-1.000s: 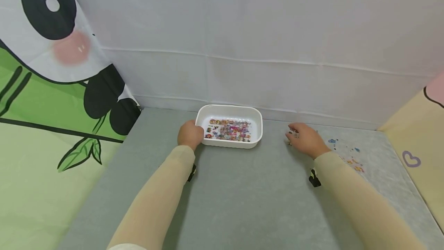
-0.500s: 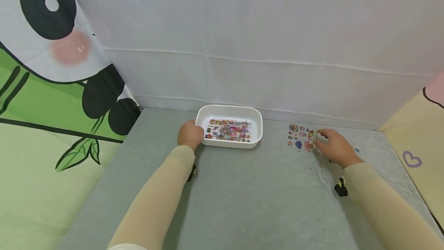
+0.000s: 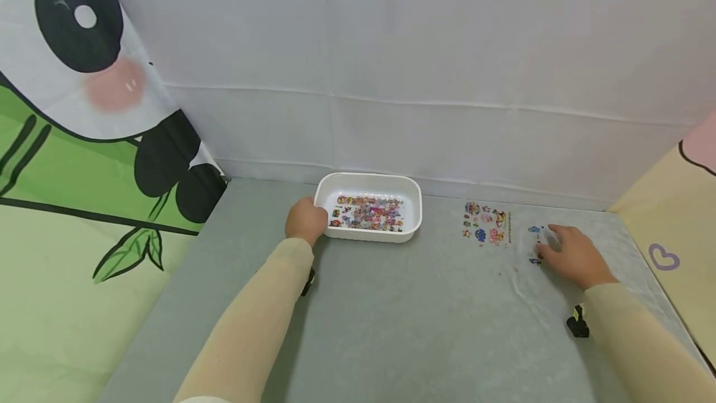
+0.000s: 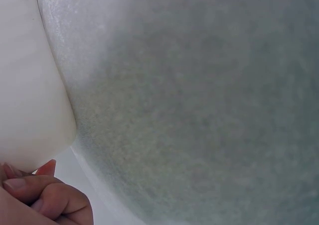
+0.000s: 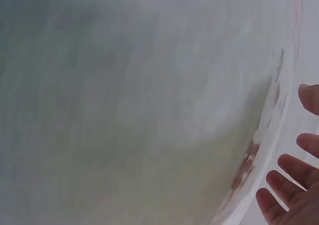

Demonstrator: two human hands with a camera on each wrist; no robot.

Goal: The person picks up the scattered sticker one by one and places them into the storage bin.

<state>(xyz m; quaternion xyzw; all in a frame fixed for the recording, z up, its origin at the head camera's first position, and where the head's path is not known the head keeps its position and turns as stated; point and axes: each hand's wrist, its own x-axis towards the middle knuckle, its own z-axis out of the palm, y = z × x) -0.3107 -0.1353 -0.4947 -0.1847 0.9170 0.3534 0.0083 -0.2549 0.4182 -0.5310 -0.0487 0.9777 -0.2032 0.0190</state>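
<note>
My left hand (image 3: 306,221) holds the left end of a white plastic tray (image 3: 415,229). In the left wrist view its curled fingers (image 4: 57,197) are at the tray's corner (image 4: 37,85). Inside the tray lie colourful cartoon stickers (image 3: 369,211). To the right, my right hand (image 3: 578,257) hovers at a clear sheet of small blue stickers (image 3: 535,229), partly hidden by the hand. The right wrist view shows its fingers (image 5: 294,170) spread, nothing held. Another clear sticker sheet (image 3: 486,222) lies flat between the tray and this hand.
A grey cloth covers the table (image 3: 403,316), slightly wrinkled near the right hand. A white fabric backdrop (image 3: 419,79) rises behind the tray. A printed green and white cartoon sheet (image 3: 112,160) hangs on the left, a yellowish one (image 3: 665,222) on the right.
My right hand has let go of a clear sticker sheet, which now lies flat on the table, and has moved right to the other sheet. The left hand and tray stay put.
</note>
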